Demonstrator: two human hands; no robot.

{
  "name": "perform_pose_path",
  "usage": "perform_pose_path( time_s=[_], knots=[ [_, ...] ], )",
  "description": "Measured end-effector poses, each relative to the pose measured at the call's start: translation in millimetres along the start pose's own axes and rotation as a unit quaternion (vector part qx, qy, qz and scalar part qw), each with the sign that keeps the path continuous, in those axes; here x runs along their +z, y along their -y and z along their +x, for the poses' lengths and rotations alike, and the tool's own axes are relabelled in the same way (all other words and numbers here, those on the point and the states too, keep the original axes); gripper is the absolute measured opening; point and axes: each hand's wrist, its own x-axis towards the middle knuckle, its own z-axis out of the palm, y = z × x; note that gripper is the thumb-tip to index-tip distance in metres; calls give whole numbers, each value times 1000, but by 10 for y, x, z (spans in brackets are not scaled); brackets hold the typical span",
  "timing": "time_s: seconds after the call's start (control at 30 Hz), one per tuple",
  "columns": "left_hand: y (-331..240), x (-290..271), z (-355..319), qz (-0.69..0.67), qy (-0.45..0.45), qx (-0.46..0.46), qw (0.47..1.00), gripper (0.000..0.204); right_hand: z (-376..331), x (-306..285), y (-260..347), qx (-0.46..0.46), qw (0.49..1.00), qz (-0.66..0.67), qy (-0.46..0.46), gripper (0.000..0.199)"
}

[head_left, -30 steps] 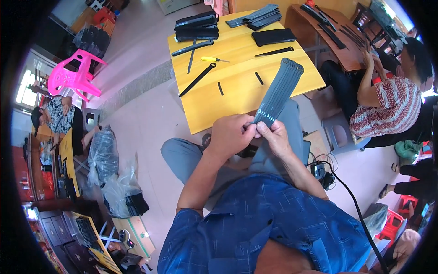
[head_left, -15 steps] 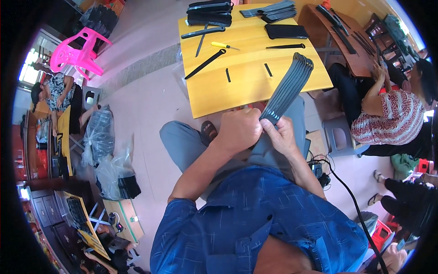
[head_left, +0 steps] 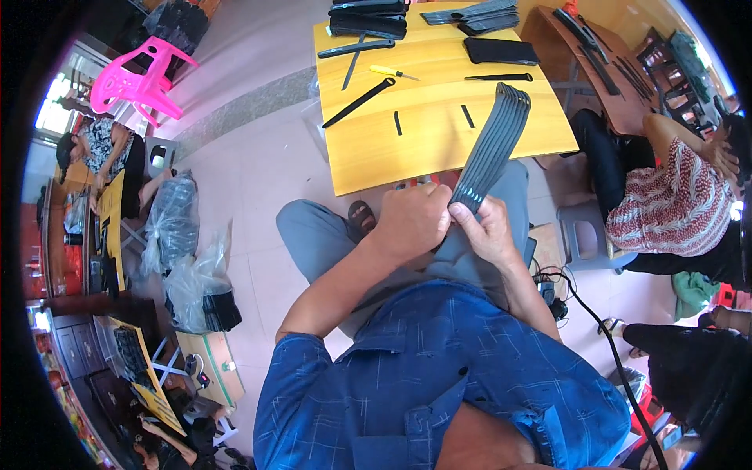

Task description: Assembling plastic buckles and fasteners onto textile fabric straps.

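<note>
A bundle of dark grey flat strips with rounded, looped upper ends [head_left: 495, 141] stands slanted over the near right of the yellow table. My right hand [head_left: 487, 229] grips its lower end, thumb lying across the front. Against that end, my left hand [head_left: 413, 222] is closed in a fist; what its fingers hold is hidden. On the table lie two short black strips [head_left: 397, 123], a long black strip with a looped end [head_left: 359, 103], another black looped strip [head_left: 500, 77] and a yellow-handled screwdriver [head_left: 392, 72].
Stacks of black strips [head_left: 366, 23] and grey strips [head_left: 474, 14], plus a black bundle [head_left: 501, 52], lie at the far side of the yellow table [head_left: 368, 160]. A seated person [head_left: 670, 196] is on the right. A black cable [head_left: 599, 325] hangs at my right. A pink chair [head_left: 141, 78] stands far left.
The bundle has tipped slightly more upright, its top shifting left. Both hands stay closed together at its lower end. The person on the right has raised an arm toward their head.
</note>
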Motion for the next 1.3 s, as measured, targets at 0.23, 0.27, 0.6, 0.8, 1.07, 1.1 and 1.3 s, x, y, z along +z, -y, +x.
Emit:
perform_pose_path(
  time_s=[0.23, 0.27, 0.6, 0.8, 1.07, 1.1, 1.3],
  knots=[
    [59, -83, 32, -23, 5, 22, 999, 8, 65, -80, 40, 2, 995, 76, 71, 20],
    [51, -107, 35, -32, 24, 11, 999, 8, 62, -84, 22, 14, 991, 99, 89, 21],
    [64, -261, -35, -114, 68, 29, 991, 19, 86, -180, 41, 38, 969, 197, 146, 28],
    [103, -393, 56, -188, 114, 96, 971, 17, 65, -94, 198, 82, 930, 326, 150, 36],
    [403, -847, 43, -202, 277, 124, 931, 30, 286, -567, -155, 91, 888, 201, 403, 44],
    [551, -1028, 22, -241, 282, 89, 925, 34, 246, -760, -250, 144, 900, 194, 363, 43],
    [2225, -2472, -1530, -458, -235, -180, 838, 30, -360, -2048, -1427, 188, 894, 382, 143, 43]
  ],
)
